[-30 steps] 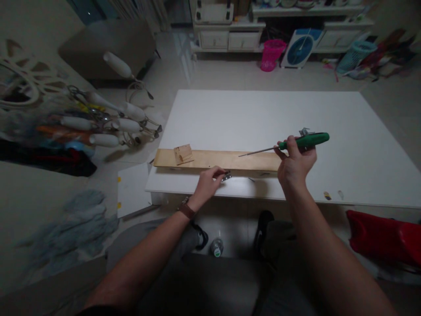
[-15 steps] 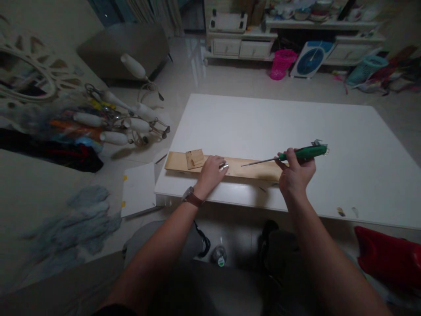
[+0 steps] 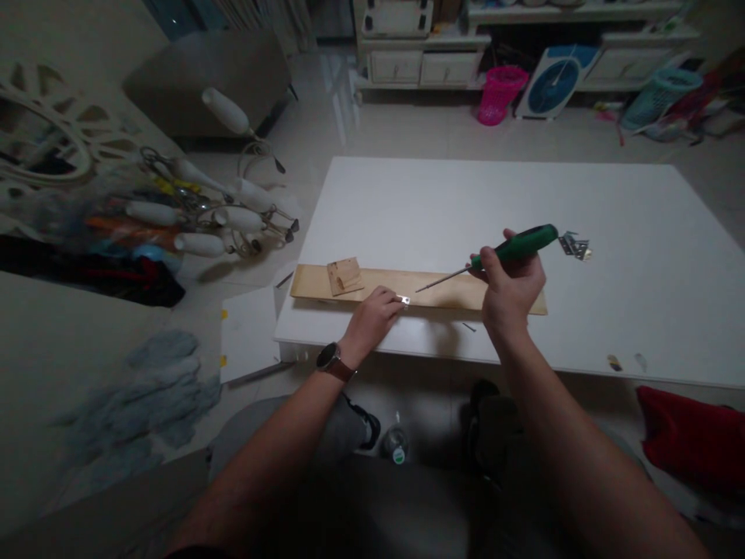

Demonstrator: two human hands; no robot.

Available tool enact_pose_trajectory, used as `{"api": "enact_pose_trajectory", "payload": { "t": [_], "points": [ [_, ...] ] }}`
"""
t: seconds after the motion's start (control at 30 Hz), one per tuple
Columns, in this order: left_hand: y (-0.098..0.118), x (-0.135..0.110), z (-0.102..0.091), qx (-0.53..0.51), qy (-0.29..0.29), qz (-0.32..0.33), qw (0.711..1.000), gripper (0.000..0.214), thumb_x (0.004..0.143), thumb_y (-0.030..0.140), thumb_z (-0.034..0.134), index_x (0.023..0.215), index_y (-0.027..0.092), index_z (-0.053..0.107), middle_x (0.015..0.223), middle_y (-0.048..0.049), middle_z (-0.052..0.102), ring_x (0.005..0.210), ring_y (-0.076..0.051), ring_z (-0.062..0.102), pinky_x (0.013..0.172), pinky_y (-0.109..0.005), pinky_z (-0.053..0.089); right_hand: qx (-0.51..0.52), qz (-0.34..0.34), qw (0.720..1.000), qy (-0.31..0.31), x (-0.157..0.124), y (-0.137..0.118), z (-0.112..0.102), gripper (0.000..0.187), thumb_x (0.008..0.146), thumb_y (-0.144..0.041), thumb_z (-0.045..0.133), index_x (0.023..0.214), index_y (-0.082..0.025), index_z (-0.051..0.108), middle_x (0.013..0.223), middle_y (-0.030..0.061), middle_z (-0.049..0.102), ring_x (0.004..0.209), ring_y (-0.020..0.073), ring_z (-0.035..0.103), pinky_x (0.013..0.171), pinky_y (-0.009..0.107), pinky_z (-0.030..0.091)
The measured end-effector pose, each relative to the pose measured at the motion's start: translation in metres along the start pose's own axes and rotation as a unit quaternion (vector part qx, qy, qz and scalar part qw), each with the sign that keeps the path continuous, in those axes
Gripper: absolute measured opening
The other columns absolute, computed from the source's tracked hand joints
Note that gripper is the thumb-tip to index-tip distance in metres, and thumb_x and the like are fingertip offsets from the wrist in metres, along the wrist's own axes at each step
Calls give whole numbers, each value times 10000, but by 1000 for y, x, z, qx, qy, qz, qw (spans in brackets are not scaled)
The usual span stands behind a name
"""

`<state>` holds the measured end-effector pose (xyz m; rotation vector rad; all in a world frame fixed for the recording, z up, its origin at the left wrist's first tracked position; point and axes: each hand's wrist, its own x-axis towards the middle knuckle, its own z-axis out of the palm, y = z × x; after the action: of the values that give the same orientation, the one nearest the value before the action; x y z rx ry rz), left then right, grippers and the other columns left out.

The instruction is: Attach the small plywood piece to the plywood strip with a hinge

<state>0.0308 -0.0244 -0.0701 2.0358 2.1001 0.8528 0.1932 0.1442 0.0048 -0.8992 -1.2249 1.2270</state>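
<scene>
A long pale wooden board (image 3: 454, 291) lies along the front part of a white table (image 3: 454, 202). At its front edge my left hand (image 3: 372, 314), wearing a watch, pinches a small shiny metal bracket (image 3: 403, 300). My right hand (image 3: 512, 291) is closed around the green handle of a screwdriver (image 3: 527, 242), above the board's right part. The screwdriver's tip points down and left, a little right of the bracket and apart from it. A small square wooden piece (image 3: 345, 277) rests on the board's left end.
Several metal brackets (image 3: 574, 245) lie beyond my right hand. A screw or nail (image 3: 469, 327) lies in front of the board. Two small flat pieces (image 3: 614, 362) sit near the table's front edge. A bottle (image 3: 396, 446) stands on the floor between my feet.
The bracket in my left hand has moved to the board's front edge and lies flatter. The screwdriver has come slightly left, its tip closer to the bracket. The view has shifted a little.
</scene>
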Motion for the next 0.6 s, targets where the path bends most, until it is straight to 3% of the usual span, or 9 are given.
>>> {"api": "enact_pose_trajectory", "payload": {
  "t": [0.23,0.6],
  "points": [
    [7,-3,0,8,-10,-33,999,236,944,34,667,1066,191,795,1070,-94,759,1090,-241,650,940,-380,581,-24,-16,997,-67,-23,-11,11,576,725,-446,913,1230,-266,703,946,21,756,869,215,741,770,413,697],
    [12,0,1,14,-24,-45,999,218,940,42,675,1057,171,807,1047,-100,755,1077,-252,645,928,-382,580,-67,-65,986,-138,-37,-4,15,517,769,-354,877,1260,-288,731,978,8,764,914,206,754,758,351,693]
  ]
}}
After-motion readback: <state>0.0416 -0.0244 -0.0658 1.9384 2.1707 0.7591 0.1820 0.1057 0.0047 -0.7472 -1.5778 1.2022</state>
